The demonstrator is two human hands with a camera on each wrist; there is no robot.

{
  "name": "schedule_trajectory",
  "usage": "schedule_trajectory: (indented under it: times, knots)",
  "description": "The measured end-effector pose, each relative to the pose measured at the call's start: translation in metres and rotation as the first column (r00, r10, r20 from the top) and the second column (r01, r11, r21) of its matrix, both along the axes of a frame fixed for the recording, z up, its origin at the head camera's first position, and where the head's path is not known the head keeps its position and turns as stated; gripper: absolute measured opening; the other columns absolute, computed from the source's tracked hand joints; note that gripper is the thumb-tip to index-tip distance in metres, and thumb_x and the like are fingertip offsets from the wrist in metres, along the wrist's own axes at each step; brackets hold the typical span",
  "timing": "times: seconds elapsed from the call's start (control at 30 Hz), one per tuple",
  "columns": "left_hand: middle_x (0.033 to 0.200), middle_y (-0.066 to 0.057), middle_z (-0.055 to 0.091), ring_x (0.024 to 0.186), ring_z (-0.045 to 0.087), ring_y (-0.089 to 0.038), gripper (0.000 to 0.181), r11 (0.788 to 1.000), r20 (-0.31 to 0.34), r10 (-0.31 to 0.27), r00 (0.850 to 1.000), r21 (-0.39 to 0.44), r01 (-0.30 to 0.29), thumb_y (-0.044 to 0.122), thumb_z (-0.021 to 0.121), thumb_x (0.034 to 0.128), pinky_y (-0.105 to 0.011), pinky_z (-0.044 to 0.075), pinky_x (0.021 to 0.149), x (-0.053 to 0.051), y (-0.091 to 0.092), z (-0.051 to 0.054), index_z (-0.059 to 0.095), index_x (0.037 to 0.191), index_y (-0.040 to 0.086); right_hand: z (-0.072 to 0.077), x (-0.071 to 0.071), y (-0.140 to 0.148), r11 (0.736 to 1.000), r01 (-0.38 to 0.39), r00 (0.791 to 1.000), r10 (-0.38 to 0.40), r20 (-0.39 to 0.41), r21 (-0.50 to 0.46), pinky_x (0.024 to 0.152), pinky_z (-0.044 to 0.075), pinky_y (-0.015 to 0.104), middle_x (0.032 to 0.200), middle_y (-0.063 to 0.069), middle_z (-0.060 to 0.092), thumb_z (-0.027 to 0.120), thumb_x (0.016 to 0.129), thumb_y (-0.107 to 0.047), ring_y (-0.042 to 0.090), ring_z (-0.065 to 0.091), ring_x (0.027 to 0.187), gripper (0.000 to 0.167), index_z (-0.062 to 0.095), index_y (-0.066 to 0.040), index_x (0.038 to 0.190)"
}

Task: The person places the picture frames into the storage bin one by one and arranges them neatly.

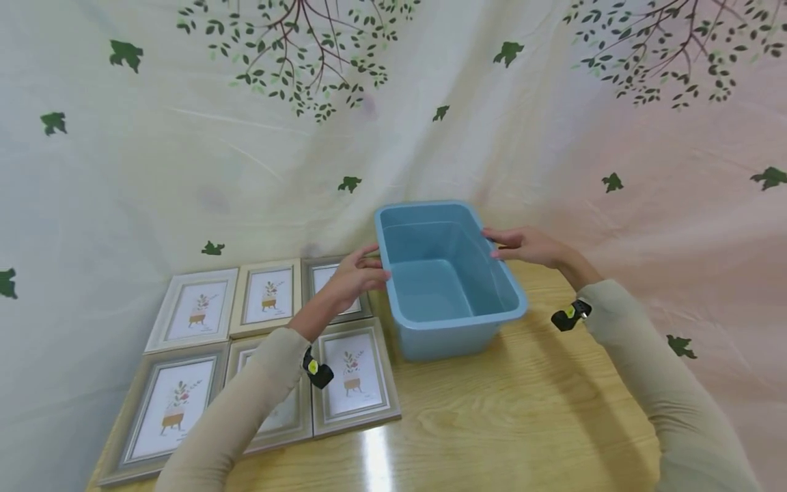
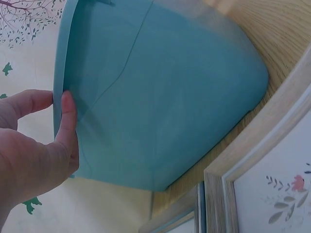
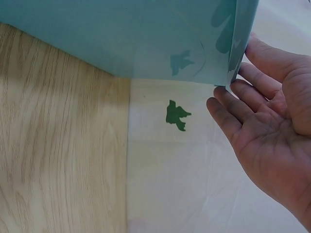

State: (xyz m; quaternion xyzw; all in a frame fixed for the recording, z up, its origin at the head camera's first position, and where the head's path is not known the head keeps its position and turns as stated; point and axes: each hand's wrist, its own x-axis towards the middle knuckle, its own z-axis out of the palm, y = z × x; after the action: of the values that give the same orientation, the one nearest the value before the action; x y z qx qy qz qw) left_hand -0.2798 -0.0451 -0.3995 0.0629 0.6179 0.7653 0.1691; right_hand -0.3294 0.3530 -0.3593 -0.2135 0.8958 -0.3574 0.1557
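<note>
A blue plastic bin [image 1: 430,290] stands on the wooden table near the cloth backdrop, with nothing inside it. My left hand [image 1: 353,279] is at the bin's left rim; in the left wrist view this hand [image 2: 36,141] pinches the rim, thumb against the outer wall. At the opposite rim is my right hand [image 1: 531,246]. From the right wrist, that hand [image 3: 282,111] shows its palm, with the thumb and nearly straight fingers touching the edge of the bin [image 3: 146,39]. The bin's underside is hidden.
Several picture frames with plant prints, such as a white one [image 1: 158,328] and a beige one [image 1: 393,403], lie side by side left of the bin. The wooden table [image 1: 492,424] extends in front. A leaf-patterned cloth [image 1: 277,171] hangs behind.
</note>
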Motion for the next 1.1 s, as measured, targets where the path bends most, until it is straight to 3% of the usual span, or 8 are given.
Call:
schedule_trajectory:
  times: [0.13, 0.37, 0.53, 0.73, 0.87, 1.1]
  knots:
    - [0.126, -0.023, 0.056, 0.106, 0.065, -0.036, 0.076, 1.000, -0.010, -0.004, 1.000, -0.015, 0.004, -0.011, 0.064, 0.0900, -0.034, 0.059, 0.084, 0.003, -0.006, 0.001, 0.031, 0.157, 0.006, -0.001, 0.002, -0.005, 1.000, -0.009, 1.000, 0.010, -0.021, 0.011, 0.112, 0.034, 0.059, 0.162, 0.007, 0.029, 0.066, 0.099, -0.028, 0.039, 0.038, 0.142, 0.064, 0.039, -0.015, 0.155]
    - [0.121, -0.020, 0.059, 0.094, 0.068, -0.022, 0.075, 0.999, -0.037, -0.030, 0.999, -0.043, 0.029, -0.011, 0.063, 0.0913, -0.035, 0.059, 0.085, 0.008, -0.013, 0.003, 0.030, 0.157, 0.005, -0.004, 0.004, -0.012, 0.999, -0.033, 0.999, 0.033, -0.027, 0.007, 0.110, 0.037, 0.061, 0.161, 0.008, 0.030, 0.066, 0.100, -0.028, 0.040, 0.038, 0.142, 0.064, 0.037, -0.013, 0.156]
    - [0.127, -0.022, 0.057, 0.099, 0.066, -0.021, 0.075, 0.996, -0.055, -0.048, 0.997, -0.078, 0.044, -0.009, 0.062, 0.0934, -0.038, 0.057, 0.091, 0.009, -0.018, 0.004, 0.028, 0.158, 0.006, -0.002, 0.004, -0.014, 0.998, -0.056, 0.998, 0.056, -0.015, -0.005, 0.111, 0.035, 0.060, 0.163, 0.008, 0.026, 0.064, 0.101, -0.028, 0.040, 0.037, 0.142, 0.064, 0.035, -0.012, 0.156]
    - [0.131, -0.024, 0.055, 0.109, 0.063, -0.032, 0.075, 0.995, -0.064, -0.052, 0.997, -0.086, 0.046, -0.009, 0.061, 0.0938, -0.040, 0.056, 0.094, 0.010, -0.023, 0.005, 0.026, 0.159, 0.006, -0.003, -0.001, -0.018, 0.998, -0.059, 0.998, 0.059, -0.007, -0.017, 0.113, 0.034, 0.059, 0.163, 0.004, 0.027, 0.065, 0.100, -0.029, 0.037, 0.035, 0.144, 0.064, 0.036, -0.014, 0.156]
    - [0.134, -0.028, 0.054, 0.115, 0.060, -0.036, 0.075, 0.995, -0.075, -0.060, 0.995, -0.080, 0.054, -0.010, 0.061, 0.0943, -0.040, 0.056, 0.094, 0.010, -0.024, 0.004, 0.026, 0.159, 0.006, -0.002, -0.002, -0.019, 0.998, -0.054, 0.999, 0.054, 0.001, -0.015, 0.112, 0.035, 0.058, 0.162, 0.003, 0.029, 0.066, 0.100, -0.029, 0.036, 0.042, 0.140, 0.065, 0.038, -0.015, 0.156]
    - [0.138, -0.031, 0.051, 0.107, 0.064, -0.026, 0.075, 0.993, -0.089, -0.089, 0.992, -0.080, 0.082, -0.009, 0.061, 0.0943, -0.043, 0.054, 0.096, 0.008, -0.024, 0.005, 0.026, 0.159, 0.005, 0.004, 0.002, -0.019, 0.999, -0.046, 0.999, 0.046, 0.004, -0.002, 0.110, 0.036, 0.062, 0.162, 0.005, 0.030, 0.068, 0.099, -0.027, 0.039, 0.044, 0.138, 0.064, 0.040, -0.015, 0.155]
